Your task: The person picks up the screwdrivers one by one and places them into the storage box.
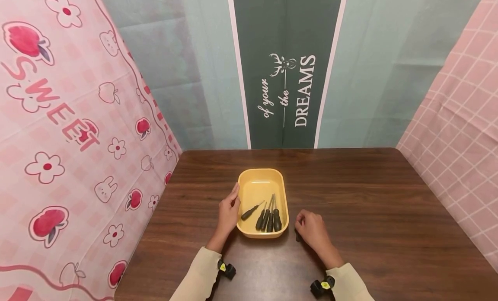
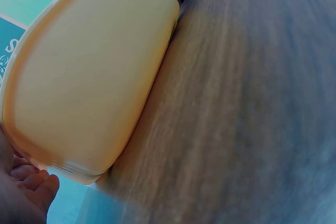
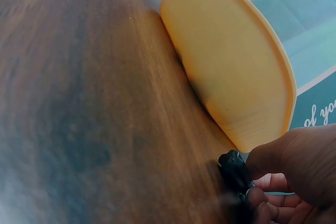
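A yellow plastic tray (image 1: 258, 186) with rounded corners stands on the table. Inside it lie several black-handled screwdrivers (image 1: 277, 219), most side by side near its front right, one slanting at the left. My left hand (image 1: 228, 212) grips the tray's left side, fingers at the rim and against the outer wall (image 2: 94, 66). Just right of the tray, low over the wood, my right hand (image 1: 311, 227) pinches a black screwdriver (image 3: 234, 170) by its handle; the rest of it is hidden behind the fingers.
The dark brown wooden table (image 1: 389, 206) extends to both sides and behind the tray. A pink printed cloth (image 1: 78, 171) hangs along the left, a green lettered curtain (image 1: 284, 132) at the back, and a pink checked cloth (image 1: 459, 141) at the right.
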A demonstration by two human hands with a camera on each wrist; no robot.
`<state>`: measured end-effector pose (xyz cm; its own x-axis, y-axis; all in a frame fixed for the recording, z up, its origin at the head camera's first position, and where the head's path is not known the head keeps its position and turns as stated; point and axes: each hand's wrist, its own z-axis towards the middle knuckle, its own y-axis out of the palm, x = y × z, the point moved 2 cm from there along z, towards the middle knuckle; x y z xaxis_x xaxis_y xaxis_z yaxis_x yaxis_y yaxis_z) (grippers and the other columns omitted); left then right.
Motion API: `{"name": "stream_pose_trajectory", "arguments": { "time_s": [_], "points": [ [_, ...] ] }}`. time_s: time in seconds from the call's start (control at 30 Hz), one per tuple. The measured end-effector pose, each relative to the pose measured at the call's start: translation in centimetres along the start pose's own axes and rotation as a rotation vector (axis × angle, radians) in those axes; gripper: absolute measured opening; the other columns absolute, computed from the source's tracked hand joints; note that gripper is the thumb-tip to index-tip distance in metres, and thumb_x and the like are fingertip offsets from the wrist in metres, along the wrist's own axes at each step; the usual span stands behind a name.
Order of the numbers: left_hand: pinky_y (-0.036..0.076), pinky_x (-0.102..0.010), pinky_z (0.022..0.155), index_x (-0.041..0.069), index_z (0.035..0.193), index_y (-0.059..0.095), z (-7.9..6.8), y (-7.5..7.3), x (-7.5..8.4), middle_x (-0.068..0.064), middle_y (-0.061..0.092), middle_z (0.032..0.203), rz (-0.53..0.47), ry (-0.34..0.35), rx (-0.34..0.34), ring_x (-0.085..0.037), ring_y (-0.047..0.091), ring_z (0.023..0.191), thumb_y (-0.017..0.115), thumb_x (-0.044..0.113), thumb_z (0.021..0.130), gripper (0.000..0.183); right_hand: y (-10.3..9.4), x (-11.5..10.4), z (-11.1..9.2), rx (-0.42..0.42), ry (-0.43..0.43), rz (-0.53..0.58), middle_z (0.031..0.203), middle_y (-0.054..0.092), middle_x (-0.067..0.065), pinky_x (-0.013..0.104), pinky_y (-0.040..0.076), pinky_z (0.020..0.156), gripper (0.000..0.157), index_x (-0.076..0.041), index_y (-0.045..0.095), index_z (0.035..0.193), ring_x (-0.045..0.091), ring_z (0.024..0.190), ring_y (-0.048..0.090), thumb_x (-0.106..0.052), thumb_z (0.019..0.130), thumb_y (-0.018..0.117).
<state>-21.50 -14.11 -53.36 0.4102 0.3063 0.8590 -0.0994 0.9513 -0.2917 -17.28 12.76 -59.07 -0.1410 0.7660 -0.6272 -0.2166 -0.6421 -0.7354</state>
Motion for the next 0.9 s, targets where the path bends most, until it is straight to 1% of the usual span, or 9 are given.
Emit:
{"name": "stream_pose_trajectory", "arguments": {
  "time_s": [0.23,0.43,0.67,0.9],
  "points": [
    [0.036,-0.045,0.112,-0.019,0.134,0.050,-0.04,0.05,-0.12,-0.031,0.048,0.143,-0.002,-0.004,0.008,-0.041,0.046,0.135,0.050,-0.015,0.098,0.037,-0.02,-0.03,0.01,-0.011,0.000,0.008,0.058,0.049,-0.005,0.024,0.039,0.049,0.017,-0.010,0.061,0.071,0.009,0.054,0.045,0.003,0.076,0.073],
    [0.036,-0.046,0.112,-0.018,0.135,0.051,0.00,0.14,-0.15,-0.030,0.049,0.143,-0.001,-0.010,0.017,-0.041,0.047,0.135,0.050,-0.015,0.098,0.037,-0.07,0.20,0.12,-0.002,-0.004,0.025,0.058,0.049,-0.005,0.023,0.037,0.048,0.016,-0.009,0.062,0.071,0.009,0.053,0.044,0.003,0.076,0.072],
    [0.036,-0.046,0.112,-0.019,0.134,0.051,0.05,0.13,-0.10,-0.031,0.049,0.142,-0.001,-0.003,0.015,-0.042,0.047,0.135,0.050,-0.015,0.097,0.037,-0.18,0.36,0.31,-0.018,0.030,0.052,0.059,0.050,-0.005,0.023,0.038,0.049,0.014,-0.010,0.062,0.072,0.011,0.054,0.046,0.000,0.077,0.072],
    [0.035,-0.045,0.112,-0.018,0.135,0.050,0.01,0.13,-0.18,-0.030,0.048,0.144,-0.019,-0.025,0.013,-0.039,0.046,0.136,0.050,-0.015,0.098,0.037,-0.39,0.45,0.69,-0.021,0.022,0.058,0.060,0.050,-0.005,0.023,0.038,0.049,0.014,-0.010,0.062,0.073,0.010,0.055,0.046,0.000,0.077,0.072]
  ]
}}
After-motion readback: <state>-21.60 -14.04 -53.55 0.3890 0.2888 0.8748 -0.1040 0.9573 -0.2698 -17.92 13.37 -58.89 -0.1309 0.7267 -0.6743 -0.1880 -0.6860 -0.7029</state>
